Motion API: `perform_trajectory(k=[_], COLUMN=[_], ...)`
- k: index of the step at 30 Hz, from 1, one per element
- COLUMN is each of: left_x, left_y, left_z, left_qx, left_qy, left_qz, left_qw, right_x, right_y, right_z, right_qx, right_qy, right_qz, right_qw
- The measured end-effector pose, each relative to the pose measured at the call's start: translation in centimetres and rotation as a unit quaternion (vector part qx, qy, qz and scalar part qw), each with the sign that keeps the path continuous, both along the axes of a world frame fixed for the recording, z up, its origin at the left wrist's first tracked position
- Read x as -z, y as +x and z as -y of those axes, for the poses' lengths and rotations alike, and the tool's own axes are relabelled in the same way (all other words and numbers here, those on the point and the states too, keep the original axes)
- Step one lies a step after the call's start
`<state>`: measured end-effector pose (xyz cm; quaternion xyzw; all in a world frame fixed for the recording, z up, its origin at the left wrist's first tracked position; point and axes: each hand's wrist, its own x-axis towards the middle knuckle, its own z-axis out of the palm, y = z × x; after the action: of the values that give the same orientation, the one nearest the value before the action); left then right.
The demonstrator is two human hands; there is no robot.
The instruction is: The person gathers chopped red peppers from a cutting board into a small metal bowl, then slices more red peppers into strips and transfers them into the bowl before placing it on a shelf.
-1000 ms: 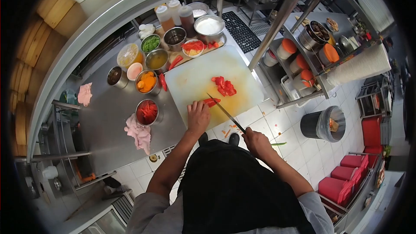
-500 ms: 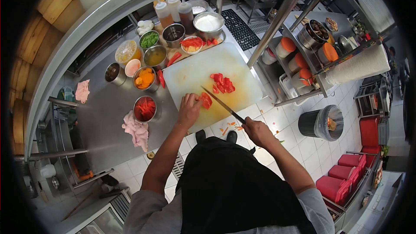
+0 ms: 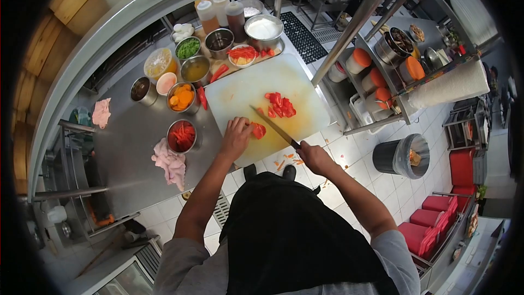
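Knife [image 3: 274, 127] slides closer, right hand [image 3: 314, 157] clenched round its handle; left hand [image 3: 236, 136] pinches the red pepper piece [image 3: 258, 130] on the cutting board [image 3: 245, 84]. Best keep those fingertips [image 3: 243, 126] curled back, blade vertical.

This is a working restaurant kitchen. A large white cutting board [image 3: 262, 84] lies on a long steel counter [image 3: 131, 147]. Just left of the board and behind it stand metal tubs [image 3: 183, 98] of cut vegetables and squeeze bottles [image 3: 221, 11]. To the board's right a steel rack [image 3: 406, 110] carries pots [image 3: 401, 41]. Below the board are a tiled floor [image 3: 355, 158], a floor drain [image 3: 224, 210] and a lined bin [image 3: 401, 157].
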<state>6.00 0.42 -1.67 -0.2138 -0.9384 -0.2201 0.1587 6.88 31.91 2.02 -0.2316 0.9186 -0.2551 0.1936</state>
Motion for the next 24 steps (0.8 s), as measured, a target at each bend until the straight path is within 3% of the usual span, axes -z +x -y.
perform_trajectory(k=[4,9,20,24], left_x=[0.3,0.1,0.4,0.8], left_y=[1.1,1.7,1.3,1.8], left_z=[-0.7,-1.7,-1.6,-2.1], left_qx=[-0.04,-0.063,-0.038,-0.052], left_qy=[0.012,0.007,0.011,0.009], left_qz=[-0.015,-0.017,-0.026,-0.01], left_qw=[0.999,0.998,0.999,0.999], right_x=[-2.5,-5.4,-4.4,-1.3], right_y=[0.6,4.2,4.7,3.0], right_z=[0.2,-0.1,-0.3,0.8], right_qx=[0.057,0.05,0.028,0.023], right_qy=[-0.04,0.02,0.11,0.074], right_qz=[0.018,0.037,0.017,0.028], right_qw=[0.997,0.998,0.993,0.997])
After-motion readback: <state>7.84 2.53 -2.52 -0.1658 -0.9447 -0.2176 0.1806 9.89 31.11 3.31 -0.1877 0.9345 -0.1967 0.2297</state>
